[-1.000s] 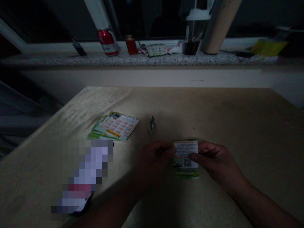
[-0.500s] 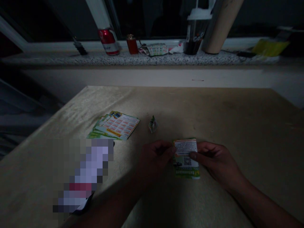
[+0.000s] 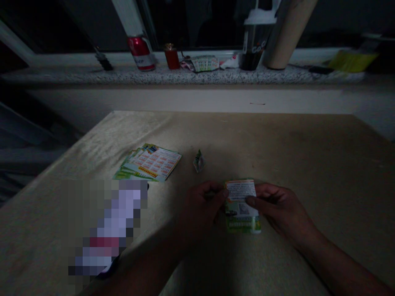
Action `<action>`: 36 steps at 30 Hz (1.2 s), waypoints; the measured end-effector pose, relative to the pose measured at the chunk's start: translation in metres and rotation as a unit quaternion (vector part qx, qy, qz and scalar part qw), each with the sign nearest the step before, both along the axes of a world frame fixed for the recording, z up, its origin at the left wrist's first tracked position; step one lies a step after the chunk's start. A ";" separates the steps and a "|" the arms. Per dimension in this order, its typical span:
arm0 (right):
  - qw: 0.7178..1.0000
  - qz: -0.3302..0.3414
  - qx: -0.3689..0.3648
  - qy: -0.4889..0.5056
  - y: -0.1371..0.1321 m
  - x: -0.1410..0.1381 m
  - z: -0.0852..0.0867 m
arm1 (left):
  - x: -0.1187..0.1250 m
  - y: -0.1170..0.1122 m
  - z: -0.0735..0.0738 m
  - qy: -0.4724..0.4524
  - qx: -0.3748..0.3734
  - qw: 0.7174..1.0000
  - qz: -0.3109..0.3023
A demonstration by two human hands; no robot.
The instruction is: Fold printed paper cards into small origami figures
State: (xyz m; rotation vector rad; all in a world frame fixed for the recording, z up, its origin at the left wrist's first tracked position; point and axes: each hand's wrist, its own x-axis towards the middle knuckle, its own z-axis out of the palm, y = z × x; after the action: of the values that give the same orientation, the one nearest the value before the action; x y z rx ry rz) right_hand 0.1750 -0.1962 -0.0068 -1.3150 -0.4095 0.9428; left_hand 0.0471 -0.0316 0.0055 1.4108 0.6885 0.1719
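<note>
A small green and white printed leaflet (image 3: 242, 204) with a square code on it sits just above the beige tabletop (image 3: 293, 156), held from both sides. My left hand (image 3: 200, 205) pinches its left edge with curled fingers. My right hand (image 3: 279, 209) grips its right edge, thumb lying across the print. A fanned stack of similar coloured leaflets (image 3: 149, 162) lies on the table to the left. A small folded green and white paper piece (image 3: 199, 160) stands between that stack and my hands.
A blurred-out object (image 3: 108, 226) lies at the table's near left. On the stone windowsill (image 3: 92, 76) behind stand a red can (image 3: 141, 52), a small red container (image 3: 171, 56), more leaflets (image 3: 205, 63), a lidded dark cup (image 3: 254, 39) and a cardboard tube (image 3: 286, 33). The room is dim.
Both hands and the leaflet have barely shifted; the leaflet sits a touch lower and tilted slightly. Nothing else on the table moved.
</note>
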 end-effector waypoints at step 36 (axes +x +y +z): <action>0.916 -0.074 -0.189 -0.347 0.013 -0.006 -0.002 | 0.006 0.011 0.003 0.031 0.566 0.810 -0.148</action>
State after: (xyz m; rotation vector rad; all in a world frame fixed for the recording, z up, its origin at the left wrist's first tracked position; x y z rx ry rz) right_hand 0.1693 -0.1833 -0.0092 -2.0074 -0.6794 0.4038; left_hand 0.0535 -0.0211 0.0081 2.6672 0.3747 0.3167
